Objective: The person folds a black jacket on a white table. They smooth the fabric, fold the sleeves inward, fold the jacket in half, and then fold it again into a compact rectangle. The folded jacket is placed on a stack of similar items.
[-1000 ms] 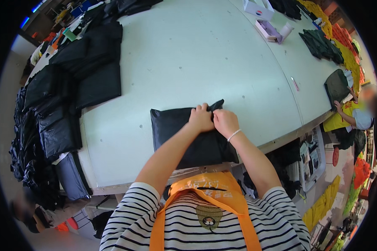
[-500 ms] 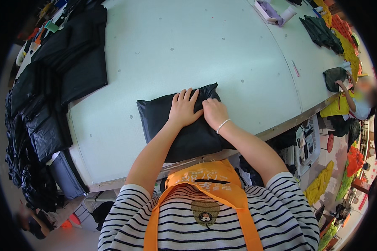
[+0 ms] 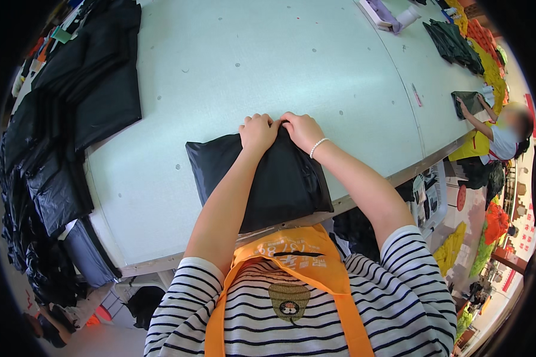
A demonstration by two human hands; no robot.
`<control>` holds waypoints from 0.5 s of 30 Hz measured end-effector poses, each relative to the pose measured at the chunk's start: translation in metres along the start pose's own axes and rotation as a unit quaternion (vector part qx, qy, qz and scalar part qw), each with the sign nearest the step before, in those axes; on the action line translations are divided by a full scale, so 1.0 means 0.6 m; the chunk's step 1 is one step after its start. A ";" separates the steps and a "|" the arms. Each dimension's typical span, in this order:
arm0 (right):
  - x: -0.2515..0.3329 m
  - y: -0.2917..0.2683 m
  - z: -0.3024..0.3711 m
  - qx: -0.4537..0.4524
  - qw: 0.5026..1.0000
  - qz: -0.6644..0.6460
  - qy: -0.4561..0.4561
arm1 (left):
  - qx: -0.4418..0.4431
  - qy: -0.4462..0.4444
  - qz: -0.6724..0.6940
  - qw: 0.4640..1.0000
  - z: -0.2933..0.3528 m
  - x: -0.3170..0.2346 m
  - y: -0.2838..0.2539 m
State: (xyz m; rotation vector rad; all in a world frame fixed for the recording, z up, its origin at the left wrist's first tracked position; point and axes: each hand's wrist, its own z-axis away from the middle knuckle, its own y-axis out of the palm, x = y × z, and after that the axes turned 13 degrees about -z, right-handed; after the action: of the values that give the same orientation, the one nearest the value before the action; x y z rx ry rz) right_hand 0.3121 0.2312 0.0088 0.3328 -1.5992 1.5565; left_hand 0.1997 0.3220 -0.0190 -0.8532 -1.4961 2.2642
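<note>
A flat, squarish folded bundle of shiny black fabric (image 3: 262,184) lies at the near edge of the pale table. At its far edge, my left hand (image 3: 258,133) is closed with the fingers curled over the rim. Close beside it, my right hand (image 3: 302,133), with a white beaded bracelet at the wrist, pinches the upper right part of that edge. The fingertips of both hands nearly meet there. The bundle's right side looks creased and folded over. What lies inside it is hidden.
Piles of black folded fabric (image 3: 104,89) cover the table's left side. Toward the far right are a lilac and white box (image 3: 380,16), a dark green cloth (image 3: 454,46) and a pink pen-like item (image 3: 417,95). A co-worker (image 3: 500,134) handles dark cloth (image 3: 467,105) there.
My right hand has moved up to the bundle's far edge, and my left has curled from lying flat to gripping that edge. The bundle's right side now lies folded in more.
</note>
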 end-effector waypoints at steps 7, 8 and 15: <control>-0.007 -0.011 0.018 0.006 0.999 -0.004 -0.047 | 0.005 -0.005 -0.055 0.998 -0.025 -0.005 0.014; 0.005 -0.024 0.044 0.017 0.997 0.017 -0.067 | -0.006 -0.004 -0.057 0.998 -0.026 -0.005 0.017; 0.022 -0.046 0.284 0.024 0.987 0.056 -0.146 | -0.018 0.000 -0.078 0.997 -0.031 -0.005 0.029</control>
State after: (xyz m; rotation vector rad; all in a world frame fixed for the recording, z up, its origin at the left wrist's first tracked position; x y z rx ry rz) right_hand 0.2584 0.0753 0.0620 0.5266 -1.8327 1.6938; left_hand 0.2152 0.3267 -0.0393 -0.7197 -1.5508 2.1319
